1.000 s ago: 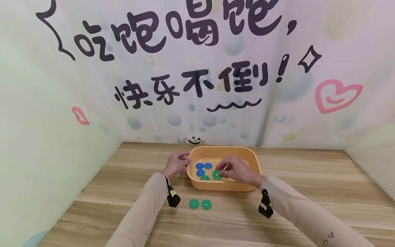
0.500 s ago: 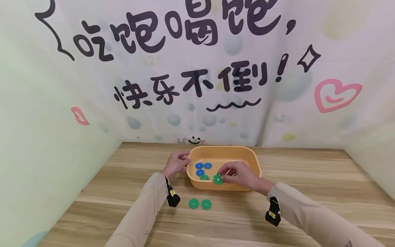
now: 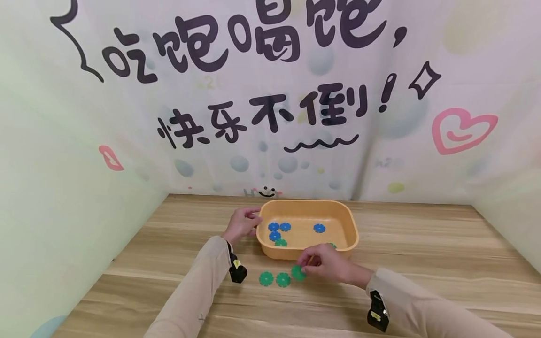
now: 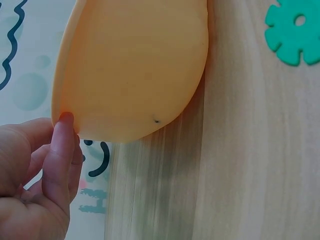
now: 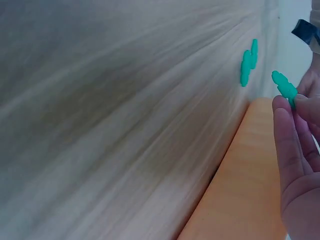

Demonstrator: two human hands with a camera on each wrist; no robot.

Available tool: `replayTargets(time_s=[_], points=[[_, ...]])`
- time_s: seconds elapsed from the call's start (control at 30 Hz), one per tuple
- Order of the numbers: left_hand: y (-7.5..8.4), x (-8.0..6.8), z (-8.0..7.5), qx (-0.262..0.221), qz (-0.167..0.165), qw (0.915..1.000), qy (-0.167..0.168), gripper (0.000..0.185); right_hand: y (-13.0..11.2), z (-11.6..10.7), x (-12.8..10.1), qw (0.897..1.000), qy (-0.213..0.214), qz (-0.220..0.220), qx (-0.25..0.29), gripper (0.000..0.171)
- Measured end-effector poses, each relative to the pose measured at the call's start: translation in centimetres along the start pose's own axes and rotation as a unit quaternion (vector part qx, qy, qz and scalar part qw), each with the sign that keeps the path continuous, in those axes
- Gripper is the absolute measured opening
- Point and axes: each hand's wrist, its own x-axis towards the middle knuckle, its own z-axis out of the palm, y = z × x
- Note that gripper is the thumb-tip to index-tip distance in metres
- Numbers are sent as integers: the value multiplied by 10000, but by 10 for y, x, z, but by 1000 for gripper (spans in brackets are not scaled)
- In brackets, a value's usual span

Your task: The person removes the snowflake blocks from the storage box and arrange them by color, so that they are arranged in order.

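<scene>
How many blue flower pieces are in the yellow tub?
4. Three blue flower pieces cluster at the tub's left end, one lies alone farther right. The near wall may hide more.

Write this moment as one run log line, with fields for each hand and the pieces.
left hand: touches tub rim | right hand: pinches green disc beside two green discs on table
</scene>
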Motion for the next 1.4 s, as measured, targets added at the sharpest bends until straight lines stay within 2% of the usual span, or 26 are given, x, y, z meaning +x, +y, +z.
replayTargets(time_s=[0.13, 0.37, 0.7, 1.4], points=[[1, 0, 0, 1, 38, 10000, 18, 36, 3, 2, -3, 10000, 38, 27, -73, 5], [3, -2, 0, -4, -110, 9999, 0, 37, 7, 5, -6, 9992, -168, 195, -293, 4], [4, -2, 0, -3, -183, 9998, 8, 38, 14, 14, -6, 9970, 171, 474, -583, 5], [3, -1, 1, 28, -209, 9998, 6, 37, 16, 16, -1, 9925, 455, 330, -1082, 5]])
